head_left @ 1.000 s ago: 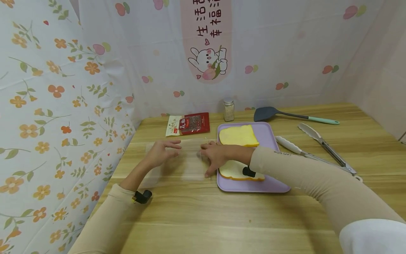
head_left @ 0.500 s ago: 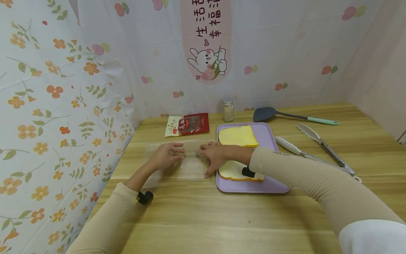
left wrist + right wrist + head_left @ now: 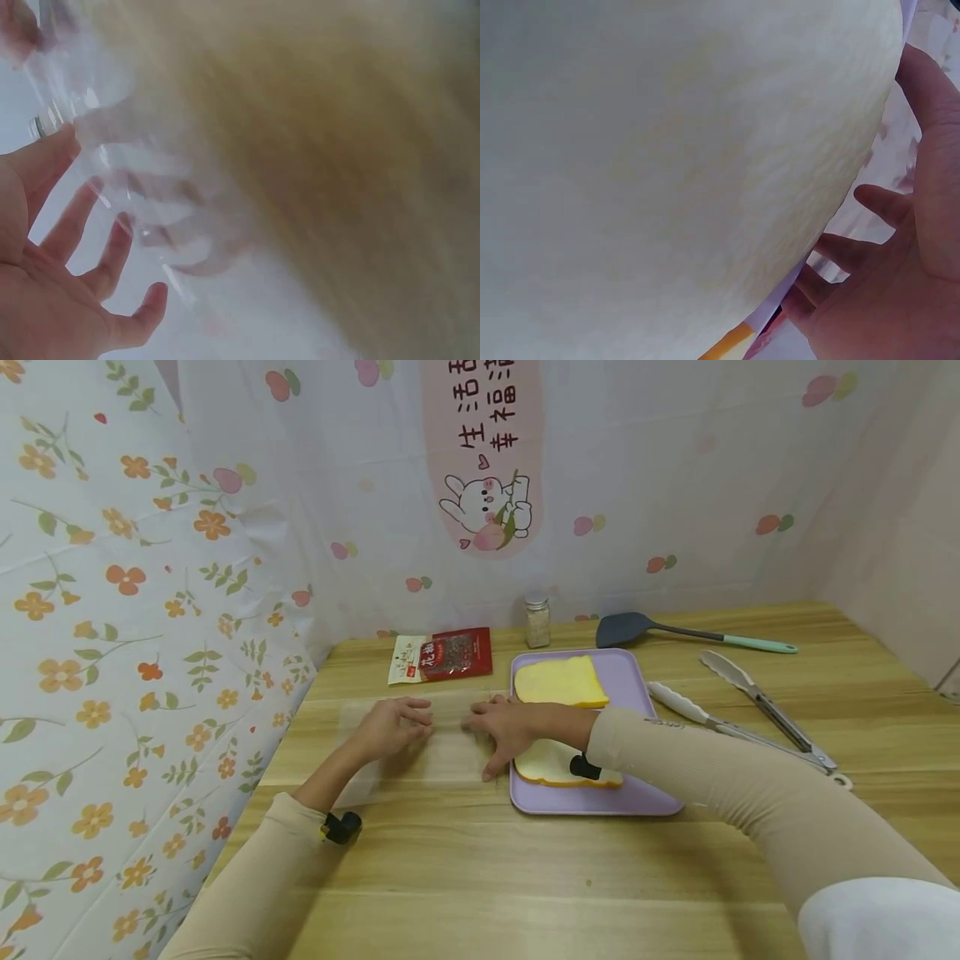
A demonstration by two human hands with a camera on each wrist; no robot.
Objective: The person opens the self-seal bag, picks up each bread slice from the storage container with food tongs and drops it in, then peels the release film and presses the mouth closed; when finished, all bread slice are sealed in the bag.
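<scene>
A clear, glossy plastic sheet (image 3: 450, 760) lies on the table left of the lilac tray (image 3: 648, 797). My left hand (image 3: 392, 727) is over its left half with fingers loosely bent. In the left wrist view the fingertips of the left hand (image 3: 67, 285) come right up to the clear surface, which mirrors them. My right hand (image 3: 506, 731) reaches across the tray's left edge, fingers spread, fingertips at the sheet's right end. Two bread slices (image 3: 561, 680) rest on the tray. The nearer bread slice (image 3: 690, 165) fills most of the right wrist view, with the right hand (image 3: 900, 255) beyond it.
Behind the sheet lies a red and cream spice packet (image 3: 450, 655). A small glass seasoning jar (image 3: 537, 622) stands behind the tray. Further right are a dark spatula (image 3: 675, 628) with a mint handle and metal tongs (image 3: 780, 718) with white tips. A patterned curtain (image 3: 360, 510) backs the table.
My left hand has shifted slightly right and down over the clear sheet, its fingers lowering and bending more. The right hand has stayed in place, and the tray has not moved.
</scene>
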